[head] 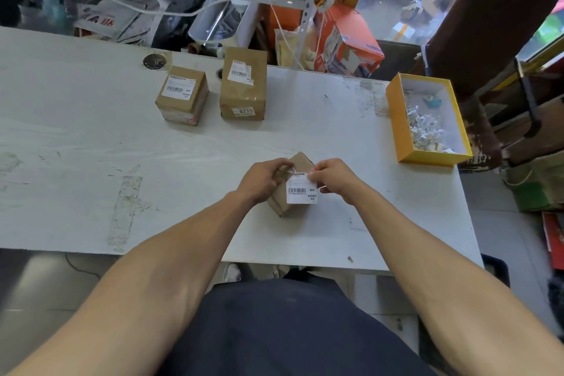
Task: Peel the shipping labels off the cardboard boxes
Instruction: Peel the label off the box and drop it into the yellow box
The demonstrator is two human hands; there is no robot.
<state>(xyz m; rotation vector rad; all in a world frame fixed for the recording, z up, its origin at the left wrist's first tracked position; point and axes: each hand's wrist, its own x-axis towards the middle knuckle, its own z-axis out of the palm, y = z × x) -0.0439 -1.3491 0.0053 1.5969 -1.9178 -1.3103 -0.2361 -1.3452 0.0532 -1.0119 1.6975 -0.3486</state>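
Observation:
A small cardboard box [300,162] sits tilted on the white table [91,137] just in front of me. Its white shipping label [302,191], with a barcode and "MX", faces me. My left hand [264,181] grips the box's left side, fingers curled near the label's top left corner. My right hand [334,177] pinches the label's upper right edge. Two more cardboard boxes stand further back: a small one [182,96] and a taller one [243,84], each with a white label on top.
An open yellow box [396,119] holding several crumpled white scraps lies at the table's right. Clutter, cables and an orange carton [348,40] crowd the far edge. A brown chair [482,40] stands at the right.

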